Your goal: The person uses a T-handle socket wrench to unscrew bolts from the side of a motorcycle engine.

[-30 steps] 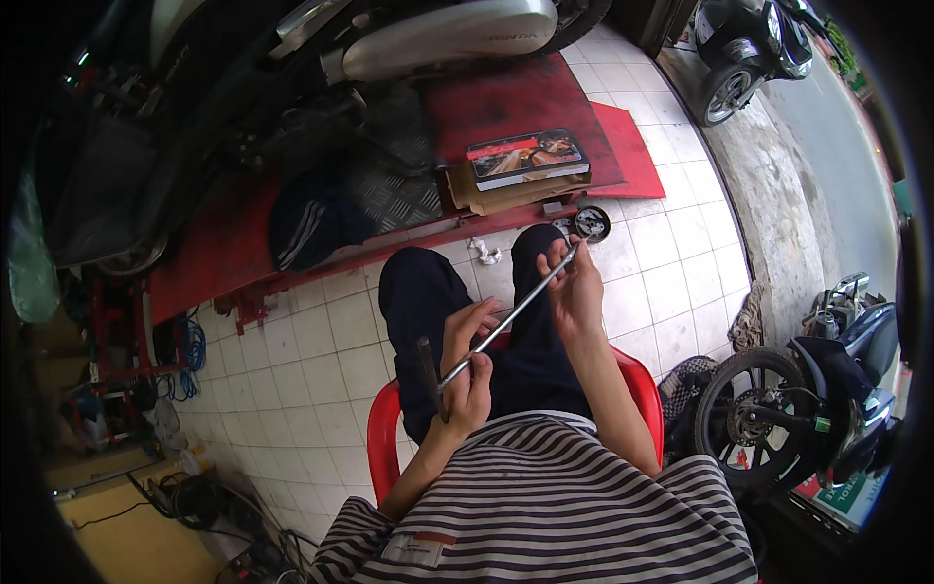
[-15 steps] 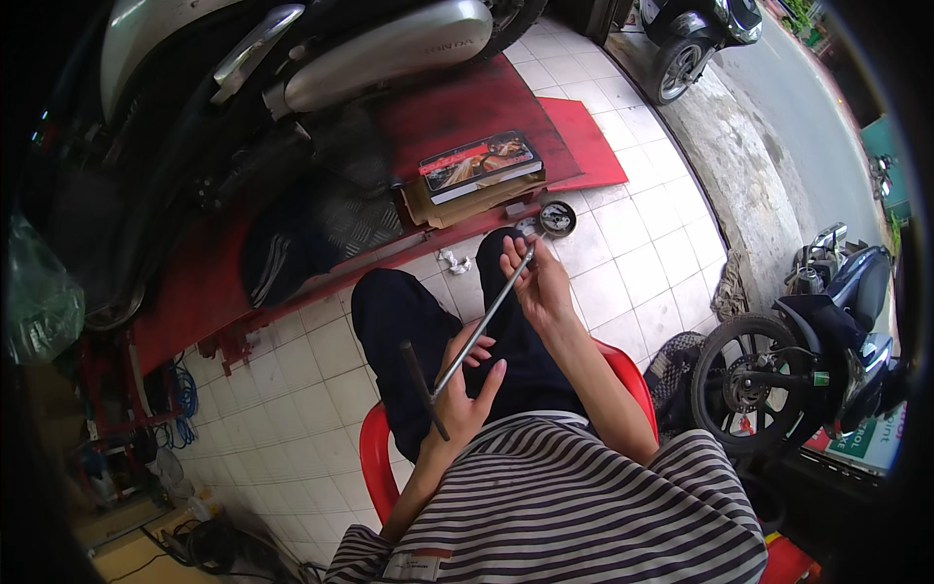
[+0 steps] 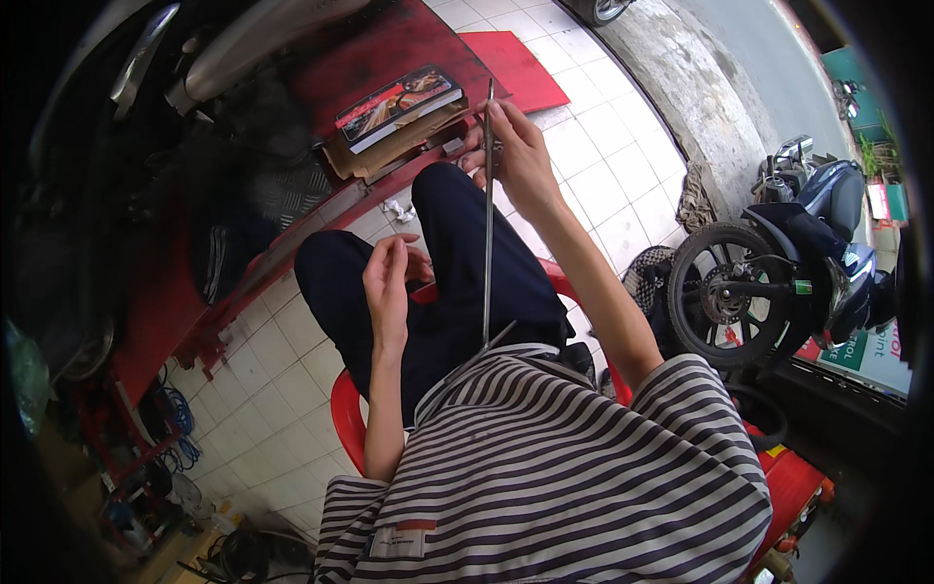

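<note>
Closest to me is the striped shirt [image 3: 555, 457] of the person sitting on a red chair [image 3: 347, 419]. Just beyond its hem, over the lap, is the near end of a long metal rod [image 3: 488, 243], where a short crossbar [image 3: 500, 335] meets it at an angle; I can't tell whether that end touches the cloth. The rod runs away from the waist, above the dark trousers [image 3: 336, 277].

It looks like solid steel, so I'd expect it to be stiff, hard to damage and modest in weight, with the crossbar making the near end the heavier one. The smooth, shiny shaft could slip if oily or turn between the fingers. The crossbar seems the surest place to grip for turning; the middle of the shaft should suit carrying.

The left hand [image 3: 386, 297] is off to the side, apart from the rod, its fingers loosely bent and parted, with nothing visible in them. Farther out, the right hand [image 3: 518, 161] pinches the rod near its far end, fingers closed around it, the tip poking out past them.

Beyond the knees, a printed box [image 3: 399, 105] lies on brown cardboard [image 3: 409, 144] on the red surface [image 3: 365, 44].
</note>
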A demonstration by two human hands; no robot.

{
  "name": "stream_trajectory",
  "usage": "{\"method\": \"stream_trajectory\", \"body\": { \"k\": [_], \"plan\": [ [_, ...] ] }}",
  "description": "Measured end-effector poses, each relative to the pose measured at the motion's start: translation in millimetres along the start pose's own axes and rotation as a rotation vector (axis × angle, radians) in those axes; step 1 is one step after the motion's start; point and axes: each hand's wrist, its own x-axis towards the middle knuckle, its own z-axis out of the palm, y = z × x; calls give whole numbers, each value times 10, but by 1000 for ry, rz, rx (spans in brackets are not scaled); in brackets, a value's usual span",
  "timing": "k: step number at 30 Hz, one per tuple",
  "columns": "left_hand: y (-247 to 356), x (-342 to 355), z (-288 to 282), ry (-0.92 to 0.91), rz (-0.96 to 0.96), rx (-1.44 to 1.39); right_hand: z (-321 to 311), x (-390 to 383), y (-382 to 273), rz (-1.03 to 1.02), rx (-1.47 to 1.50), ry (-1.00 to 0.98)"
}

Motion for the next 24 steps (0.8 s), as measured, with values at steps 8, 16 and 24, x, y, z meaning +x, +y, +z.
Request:
{"method": "stream_trajectory", "body": {
  "k": [8,16,24],
  "plan": [
    [776,633,569,-33,414,139,330,-183,-332,-267,-430,-88],
    [1202,728,873,27,497,220,489,-195,-70,-663,-762,-89],
    [1180,588,810,79,400,204,445,-228,87,-787,-837,-83]
  ]
}}
